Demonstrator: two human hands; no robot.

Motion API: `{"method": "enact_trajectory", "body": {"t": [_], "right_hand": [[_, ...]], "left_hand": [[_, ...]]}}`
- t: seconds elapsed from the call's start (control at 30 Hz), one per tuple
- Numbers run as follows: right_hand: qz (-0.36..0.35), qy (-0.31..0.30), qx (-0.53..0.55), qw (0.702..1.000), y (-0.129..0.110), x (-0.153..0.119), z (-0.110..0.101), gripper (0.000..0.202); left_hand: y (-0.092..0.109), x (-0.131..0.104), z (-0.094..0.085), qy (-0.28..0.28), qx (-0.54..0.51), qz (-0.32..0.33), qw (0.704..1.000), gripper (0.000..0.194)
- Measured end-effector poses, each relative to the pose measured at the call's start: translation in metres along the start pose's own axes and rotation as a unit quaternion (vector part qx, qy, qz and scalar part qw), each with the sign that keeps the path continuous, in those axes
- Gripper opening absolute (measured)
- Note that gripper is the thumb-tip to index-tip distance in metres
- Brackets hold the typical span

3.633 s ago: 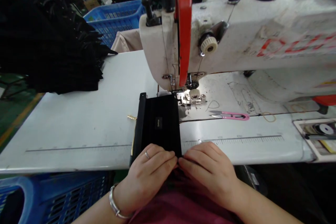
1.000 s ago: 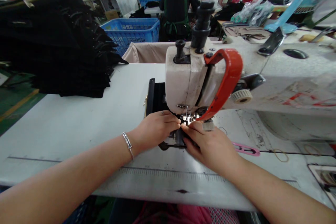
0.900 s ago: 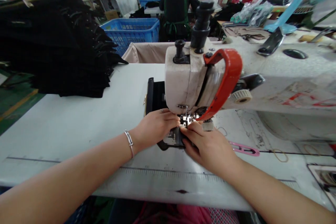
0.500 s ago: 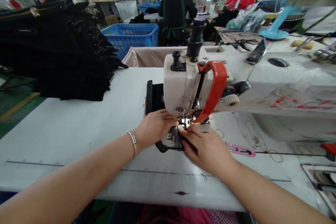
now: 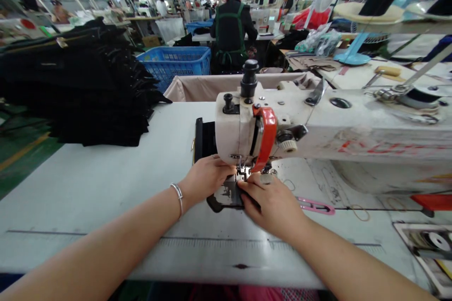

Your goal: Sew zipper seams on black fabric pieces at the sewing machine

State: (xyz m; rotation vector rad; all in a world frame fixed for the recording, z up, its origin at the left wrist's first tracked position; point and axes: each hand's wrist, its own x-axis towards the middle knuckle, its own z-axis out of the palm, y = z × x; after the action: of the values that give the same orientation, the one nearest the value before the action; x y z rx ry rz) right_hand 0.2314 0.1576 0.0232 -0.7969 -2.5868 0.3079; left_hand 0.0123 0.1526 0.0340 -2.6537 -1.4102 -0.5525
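The left hand touches the black pouch. The right hand is beside the sewing machine's foot — both grips unclear.

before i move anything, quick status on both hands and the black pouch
Left hand at the black pouch, right hand by the machine head. Machine head hides part of the pouch. Pink snips lie beside right hand.
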Motion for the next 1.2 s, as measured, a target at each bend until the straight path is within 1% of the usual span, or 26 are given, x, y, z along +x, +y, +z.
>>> {"method": "enact_trajectory", "body": {"t": [0.1,0.17,0.23,0.3,0.37,0.4,0.43,0.47,0.6,0.67,0.73,0.87,1.03,1.13,1.2], "right_hand": [[0.004,-0.002,0.000,1.000,0.000,0.001,-0.001,0.028],[0.000,0.000,0.005,1.000,0.000,0.001,-0.002,0.027],[-0.004,0.004,0.015,1.000,0.000,0.000,-0.002,0.027],[-0.007,0.014,0.024,1.000,0.000,-0.002,-0.002,0.026],[-0.012,0.026,0.027,0.999,0.001,-0.004,-0.001,0.027],[-0.015,0.030,0.026,0.999,0.002,-0.005,-0.001,0.028],[-0.019,0.032,0.024,0.999,0.002,-0.005,0.000,0.030],[-0.025,0.032,0.023,0.999,0.003,-0.006,0.000,0.032],[-0.055,0.027,0.025,0.998,0.004,-0.007,0.000,0.035],[-0.063,0.028,0.020,0.997,0.004,-0.008,-0.002,0.033],[-0.063,0.027,0.013,0.998,0.002,-0.009,-0.004,0.031],[-0.057,0.032,0.012,0.998,0.000,-0.009,-0.004,0.029],[-0.034,0.025,0.017,0.999,0.004,-0.008,-0.001,0.036],[-0.034,0.029,0.042,0.998,0.007,-0.010,-0.005,0.034],[-0.047,0.029,0.075,0.996,0.009,-0.012,-0.009,0.030]], "left_hand": [[0.003,0.000,-0.004,-0.012,0.005,-0.013,1.000,0.021],[0.006,-0.001,-0.011,-0.034,0.016,-0.040,0.998,0.022],[0.012,-0.003,-0.020,-0.068,0.013,-0.077,0.995,0.024],[0.020,-0.007,-0.030,-0.117,-0.014,-0.101,0.988,0.029],[0.029,-0.012,-0.038,-0.165,-0.030,-0.098,0.981,0.032],[0.033,-0.015,-0.040,-0.179,-0.025,-0.088,0.980,0.033],[0.036,-0.018,-0.039,-0.182,-0.015,-0.075,0.980,0.033],[0.039,-0.021,-0.038,-0.174,-0.002,-0.059,0.983,0.033],[0.042,-0.033,-0.022,-0.119,0.026,-0.002,0.993,0.037],[0.042,-0.036,-0.018,-0.123,0.032,0.016,0.992,0.040],[0.042,-0.035,-0.018,-0.136,0.033,0.025,0.990,0.042],[0.042,-0.029,-0.022,-0.143,0.025,0.019,0.989,0.041],[0.041,-0.023,-0.023,-0.143,0.019,0.008,0.990,0.042],[0.050,-0.028,-0.031,-0.159,-0.001,-0.002,0.987,0.039],[0.061,-0.036,-0.038,-0.165,-0.029,-0.021,0.986,0.043]]}}
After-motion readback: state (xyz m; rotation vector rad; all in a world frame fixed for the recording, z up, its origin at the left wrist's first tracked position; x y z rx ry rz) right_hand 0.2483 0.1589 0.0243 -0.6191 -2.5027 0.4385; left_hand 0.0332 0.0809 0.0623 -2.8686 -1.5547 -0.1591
